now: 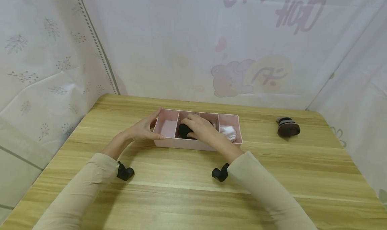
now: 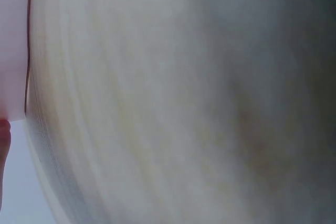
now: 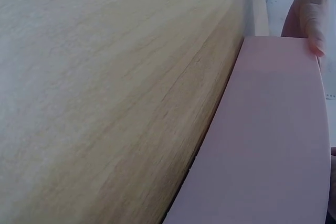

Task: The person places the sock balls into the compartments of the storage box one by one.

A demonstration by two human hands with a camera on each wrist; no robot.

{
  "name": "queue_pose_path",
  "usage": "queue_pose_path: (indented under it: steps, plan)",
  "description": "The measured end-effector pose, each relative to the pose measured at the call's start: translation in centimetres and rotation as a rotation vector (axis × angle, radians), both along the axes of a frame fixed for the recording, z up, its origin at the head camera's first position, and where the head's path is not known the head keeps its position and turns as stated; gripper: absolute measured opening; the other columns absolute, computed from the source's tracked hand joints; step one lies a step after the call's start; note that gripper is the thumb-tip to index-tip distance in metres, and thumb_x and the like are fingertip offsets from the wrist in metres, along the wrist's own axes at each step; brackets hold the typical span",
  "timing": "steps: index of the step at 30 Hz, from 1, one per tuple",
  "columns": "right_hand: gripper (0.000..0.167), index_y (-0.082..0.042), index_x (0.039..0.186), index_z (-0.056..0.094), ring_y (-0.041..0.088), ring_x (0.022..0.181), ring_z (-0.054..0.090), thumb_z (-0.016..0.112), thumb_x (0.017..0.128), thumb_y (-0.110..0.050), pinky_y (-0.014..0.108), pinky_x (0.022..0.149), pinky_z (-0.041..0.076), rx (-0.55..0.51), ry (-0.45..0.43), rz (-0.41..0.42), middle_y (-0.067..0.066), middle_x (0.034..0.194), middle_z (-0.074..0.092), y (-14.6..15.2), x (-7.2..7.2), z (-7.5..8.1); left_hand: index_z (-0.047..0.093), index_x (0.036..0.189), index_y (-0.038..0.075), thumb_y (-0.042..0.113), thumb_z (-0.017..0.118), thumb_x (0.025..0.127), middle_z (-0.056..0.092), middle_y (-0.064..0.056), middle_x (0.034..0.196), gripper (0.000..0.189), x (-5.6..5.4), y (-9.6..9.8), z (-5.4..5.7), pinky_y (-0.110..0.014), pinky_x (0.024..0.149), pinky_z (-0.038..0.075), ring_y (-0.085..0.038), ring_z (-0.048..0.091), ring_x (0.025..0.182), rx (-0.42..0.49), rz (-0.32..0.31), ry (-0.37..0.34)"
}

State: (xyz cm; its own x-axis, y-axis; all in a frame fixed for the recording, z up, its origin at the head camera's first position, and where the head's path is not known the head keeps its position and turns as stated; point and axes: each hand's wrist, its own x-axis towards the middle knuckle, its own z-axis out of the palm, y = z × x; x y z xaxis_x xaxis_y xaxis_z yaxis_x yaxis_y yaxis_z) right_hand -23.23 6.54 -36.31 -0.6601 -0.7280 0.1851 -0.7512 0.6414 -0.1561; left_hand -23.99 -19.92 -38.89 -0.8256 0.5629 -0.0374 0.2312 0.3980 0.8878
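Observation:
A pink divided storage box (image 1: 184, 143) stands on the table. My left hand (image 1: 142, 127) grips its left end, thumb at the front corner and fingers at the back one. In the right wrist view that thumb (image 3: 315, 40) shows on the box's rim. My right hand (image 1: 201, 127) reaches down into the second compartment from the left and holds a black rolled sock (image 1: 183, 130) there, partly covering it. A white rolled sock (image 1: 228, 132) lies in the rightmost compartment. The leftmost compartment (image 1: 167, 127) shows its bare floor. My right hand and wrist mostly hide the third compartment.
A dark brown rolled sock with grey stripes (image 1: 288, 127) lies on the wooden table (image 1: 169, 203), well right of the box. Black wrist-worn devices (image 1: 124, 172) sit under both forearms. A printed white curtain (image 1: 169, 48) hangs behind the table and along its sides.

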Motion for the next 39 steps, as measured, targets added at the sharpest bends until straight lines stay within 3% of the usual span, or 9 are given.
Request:
queue_pose_path:
  steps: [7,15,29,31,37,39]
  plan:
    - [0.045,-0.006,0.119,0.060,0.023,0.100,0.060,0.076,0.079,-0.017,0.034,0.081,0.053,-0.011,0.003,0.029,0.009,0.110,0.059,0.4,0.1,-0.3,-0.006,0.151,0.007,0.016,0.080,0.074,-0.007,-0.018,0.157,0.115,0.0,0.0,-0.1,-0.052,0.112,0.019,-0.039,0.009,0.142,-0.028,0.007,0.024]
    - [0.044,-0.003,0.119,0.061,0.022,0.103,0.059,0.075,0.081,-0.019,0.033,0.088,0.051,-0.084,0.003,0.065,0.009,0.112,0.060,1.0,0.2,-0.4,-0.006,0.151,0.008,0.015,0.080,0.073,-0.007,-0.017,0.157,0.116,0.0,0.0,-0.1,-0.052,0.112,0.019,-0.039,0.009,0.142,-0.011,0.009,0.015]
    - [0.046,-0.006,0.126,0.057,0.025,0.108,0.057,0.071,0.084,-0.019,0.036,0.090,0.050,-0.309,-0.116,0.014,0.011,0.118,0.060,4.9,0.3,0.9,-0.007,0.151,0.008,0.017,0.079,0.075,-0.008,-0.016,0.157,0.115,0.1,0.0,0.0,-0.054,0.113,0.016,-0.039,0.007,0.142,-0.030,0.006,0.021]
    - [0.047,-0.005,0.127,0.056,0.026,0.112,0.056,0.071,0.084,-0.019,0.038,0.092,0.049,-0.322,-0.112,-0.001,0.011,0.121,0.059,5.5,0.3,0.9,-0.007,0.151,0.007,0.017,0.079,0.075,-0.008,-0.016,0.157,0.115,0.1,0.0,0.0,-0.054,0.113,0.016,-0.040,0.007,0.142,-0.028,0.005,0.022]
    - [0.047,-0.003,0.124,0.059,0.029,0.098,0.060,0.073,0.081,-0.015,0.039,0.079,0.051,-0.397,-0.080,-0.024,0.013,0.119,0.060,7.3,0.7,1.1,-0.007,0.150,0.006,0.016,0.079,0.075,-0.009,-0.017,0.157,0.115,0.1,0.0,-0.1,-0.053,0.112,0.018,-0.041,0.010,0.141,-0.020,0.000,0.025]
    - [0.046,-0.004,0.123,0.059,0.028,0.103,0.059,0.074,0.080,-0.014,0.040,0.083,0.051,-0.410,-0.070,-0.035,0.013,0.118,0.061,8.0,0.8,1.1,-0.007,0.150,0.006,0.016,0.079,0.075,-0.008,-0.017,0.157,0.115,0.1,0.0,-0.1,-0.053,0.112,0.019,-0.041,0.010,0.141,-0.021,0.000,0.026]
